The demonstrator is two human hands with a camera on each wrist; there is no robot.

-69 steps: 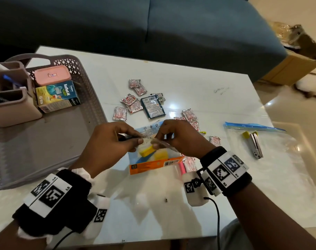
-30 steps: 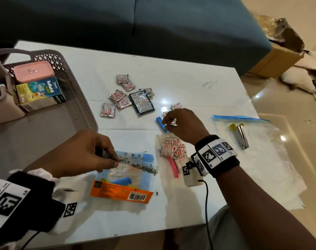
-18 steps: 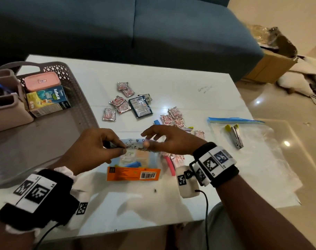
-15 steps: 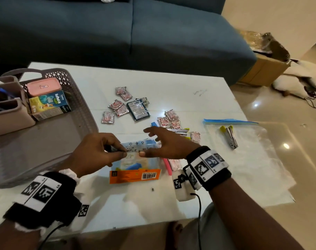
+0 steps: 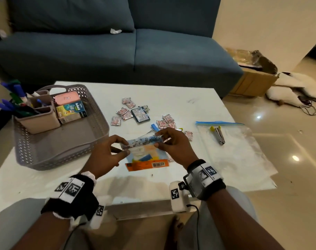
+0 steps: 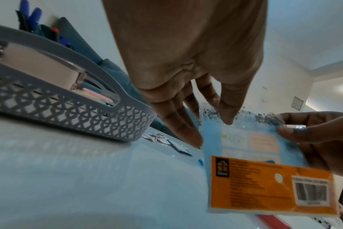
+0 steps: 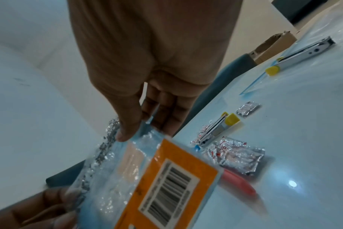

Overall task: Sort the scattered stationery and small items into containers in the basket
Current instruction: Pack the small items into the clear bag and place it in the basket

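Now you hold the plastic packet [image 5: 146,152] between both hands, just above the white table [image 5: 171,177] and directly in front of you. Your left hand [image 5: 106,154] pinches the left end of its top strip with thumb and fingers, and your right hand [image 5: 173,147] pinches the right end in the same way; neither hand holds anything else. The long axis of the top strip runs from left to right, so both hands are equally near to it and the packet hangs down between them. The grey basket [image 5: 99,130] stands to the left of the packet, on the side of your left hand, so I judge the left hand has the shorter way there.

The packet is thin, soft and partly clear, with a light blue body, an orange band with a barcode [image 7: 166,184] along its bottom edge, and a dark speckled strip on top. Something pale and blue shows inside, but I cannot tell what. Foil sachets [image 5: 124,112] lie scattered behind it.
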